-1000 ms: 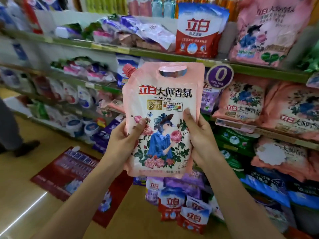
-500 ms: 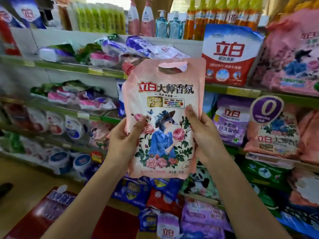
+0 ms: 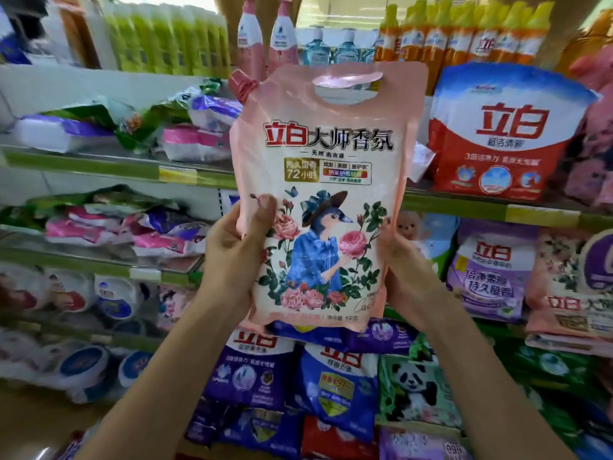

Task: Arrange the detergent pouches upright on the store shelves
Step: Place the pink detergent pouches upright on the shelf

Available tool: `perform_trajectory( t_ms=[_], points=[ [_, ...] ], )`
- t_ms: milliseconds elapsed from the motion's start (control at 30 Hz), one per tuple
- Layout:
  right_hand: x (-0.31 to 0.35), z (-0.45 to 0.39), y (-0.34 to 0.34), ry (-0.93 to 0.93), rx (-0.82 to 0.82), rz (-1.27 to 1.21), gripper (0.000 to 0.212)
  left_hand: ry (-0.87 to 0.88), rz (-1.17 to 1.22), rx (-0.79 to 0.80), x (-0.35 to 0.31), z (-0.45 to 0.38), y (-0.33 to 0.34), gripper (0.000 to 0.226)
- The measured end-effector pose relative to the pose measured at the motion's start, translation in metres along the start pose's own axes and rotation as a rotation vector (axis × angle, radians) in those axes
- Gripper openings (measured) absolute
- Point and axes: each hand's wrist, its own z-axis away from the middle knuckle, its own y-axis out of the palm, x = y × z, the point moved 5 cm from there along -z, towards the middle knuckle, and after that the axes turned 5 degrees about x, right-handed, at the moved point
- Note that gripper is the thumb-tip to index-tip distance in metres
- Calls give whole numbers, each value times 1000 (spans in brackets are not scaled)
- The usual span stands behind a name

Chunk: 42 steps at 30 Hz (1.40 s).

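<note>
Head view: red-white pouch (image 3: 504,134) upright behind pink pouch (image 3: 325,180).

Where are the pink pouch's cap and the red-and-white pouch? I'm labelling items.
pink pouch's cap (image 3: 243,85), head view, on its ribbed side.
red-and-white pouch (image 3: 504,134), head view, on its printed front.

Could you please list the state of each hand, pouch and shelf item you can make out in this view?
Pink pouch: upright, held in the air before the shelves, cap on.
Left hand: grips the pouch's left edge, thumb on the front.
Right hand: grips the pouch's right edge.
Red and white pouch: standing upright on the shelf.
Purple and white pouches: lying flat, piled.
Panda pouch: standing, lower shelf.
</note>
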Motion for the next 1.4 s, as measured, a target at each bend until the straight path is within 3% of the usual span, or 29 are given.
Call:
perform_trajectory(
  t_ms=[67,167,300,467,567,667,800,900,1000,1167,1333,1400],
  points=[
    [-20,-11,11,36,-55,-8,107,-8,7,22,-1,-20,-12,28],
    [-38,-28,29,9,-211,-29,98,-1,-14,70,-3,-49,-30,36],
    [-46,-46,46,-94,-418,-69,52,-3,-76,244,-5,-80,-49,52],
    [-54,-57,52,-151,-541,-194,36,64,-189,452,-1,-91,-68,40],
    [-50,-67,58,-165,-528,-204,26,72,-220,482,7,-86,-72,37],
    [-42,-80,61,-165,-464,-174,27,131,-194,415,8,-96,-76,34],
    [-36,-94,64,-102,-396,-73,72,207,-180,286,1,-108,-82,33],
    [-26,-100,69,-90,-322,4,82,179,-140,226,5,-113,-86,36],
    [-22,-106,68,-92,-289,78,104,245,-170,204,1,-117,-89,31],
    [-18,-119,72,-89,-319,65,68,312,-222,188,-5,-123,-94,19],
    [-19,-137,85,-96,-351,40,86,300,-263,177,-9,-136,-111,32],
    [-17,-148,93,-121,-299,24,72,294,-263,157,-10,-145,-122,51]
  ],
)
